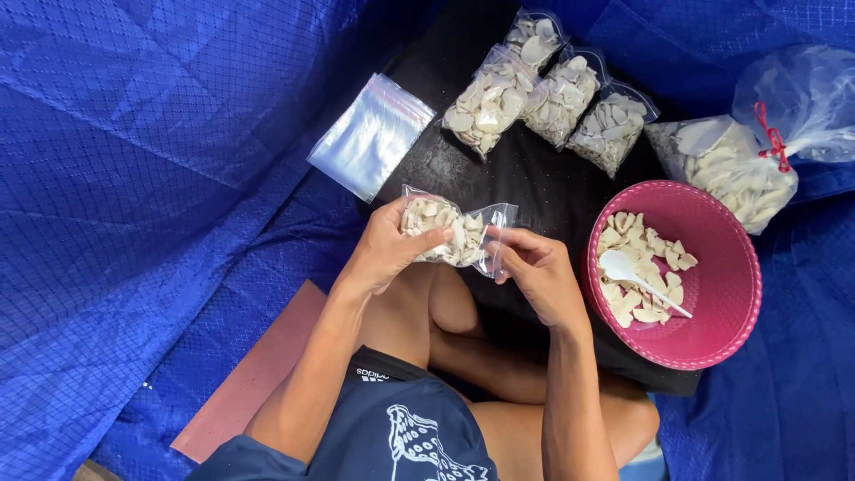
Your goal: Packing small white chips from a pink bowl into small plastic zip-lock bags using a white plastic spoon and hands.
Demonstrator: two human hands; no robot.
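A stack of empty clear bags [370,134] lies on the blue tarp [134,178], then four filled packets [543,89], a pink basket [721,294] with a white spoon [637,276]. The left hand [387,249] and right hand [534,267] pinch a small bag of pale chips [454,236] by its ends, fingers closed on it, above the knees

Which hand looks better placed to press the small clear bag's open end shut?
Probably the right hand: its fingertips already pinch the open end of the small clear plastic bag of pale slices, while the left hand grips its body.
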